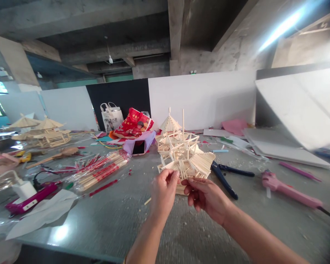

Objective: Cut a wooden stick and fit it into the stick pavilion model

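Observation:
A pavilion model (178,145) built from thin wooden sticks stands on the grey table, with a pointed stick roof and a tall upright stick on it. My left hand (165,189) is closed in a pinch at the model's near lower edge. Close beside it on the right, my right hand (205,194) has thumb and forefinger pressed together, the other fingers curled. Whatever lies between the fingertips of either hand is too small to make out. Dark-handled cutting pliers (227,178) lie just right of the model.
A pink glue gun (290,189) lies at the right. Packs of wooden sticks (104,170) spread over the left, near a purple power strip (31,200). A phone (138,147) rests behind them by a red bag (133,124). Another stick model (49,132) stands far left.

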The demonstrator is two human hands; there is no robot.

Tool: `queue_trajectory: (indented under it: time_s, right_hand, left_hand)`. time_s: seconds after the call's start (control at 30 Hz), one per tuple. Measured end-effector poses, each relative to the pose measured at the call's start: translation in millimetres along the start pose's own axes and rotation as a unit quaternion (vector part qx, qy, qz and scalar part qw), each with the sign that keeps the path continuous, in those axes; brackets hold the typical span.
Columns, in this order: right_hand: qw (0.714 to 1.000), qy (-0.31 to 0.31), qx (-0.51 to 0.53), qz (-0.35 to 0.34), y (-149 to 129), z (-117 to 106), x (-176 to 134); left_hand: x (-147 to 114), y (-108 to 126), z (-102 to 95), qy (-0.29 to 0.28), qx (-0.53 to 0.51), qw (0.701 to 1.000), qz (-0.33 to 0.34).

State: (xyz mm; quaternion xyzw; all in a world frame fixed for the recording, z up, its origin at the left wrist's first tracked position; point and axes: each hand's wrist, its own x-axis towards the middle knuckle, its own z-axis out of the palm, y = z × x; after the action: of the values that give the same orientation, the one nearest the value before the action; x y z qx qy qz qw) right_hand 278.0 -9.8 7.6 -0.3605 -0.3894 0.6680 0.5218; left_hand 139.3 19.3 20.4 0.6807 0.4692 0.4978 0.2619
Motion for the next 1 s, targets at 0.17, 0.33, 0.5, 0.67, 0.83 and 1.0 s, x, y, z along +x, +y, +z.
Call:
queue_trajectory:
  time_s: [0.17, 0.33, 0.5, 0.67, 0.83, 1.0]
  right_hand:
    - [1.0, -0.02, 0.015, 0.007, 1.6, -3.0, 0.8]
    - [0.999, -0.019, 0.022, 0.013, 2.1, -2.4, 0.3]
    - [0.999, -0.029, 0.025, 0.015, 3.9, -1.8, 1.7]
    - [0.999, -0.023, 0.02, 0.019, 5.0, -1.5, 2.2]
    - [0.999, -0.012, 0.019, 0.024, 3.6, 1.0, 2.0]
    - [1.0, 0.013, 0.017, 0.016, 3.3, 4.1, -7.5]
  left_hand:
    - [-0.2, 1.7, -1.3, -0.002, -0.007, 1.0, 0.006]
    - [-0.6, -0.7, -1.5, 0.003, -0.008, 1.0, 0.007]
    - [-0.9, 0.3, -2.7, 0.006, -0.013, 1.0, 0.005]
    - [-1.6, 4.3, -4.3, 0.009, 0.002, 1.0, 0.011]
    - [-2.8, 5.7, -5.9, 0.009, 0.009, 1.0, 0.009]
    - [-1.8, 3.0, -5.2, 0.004, -0.03, 1.0, -0.006]
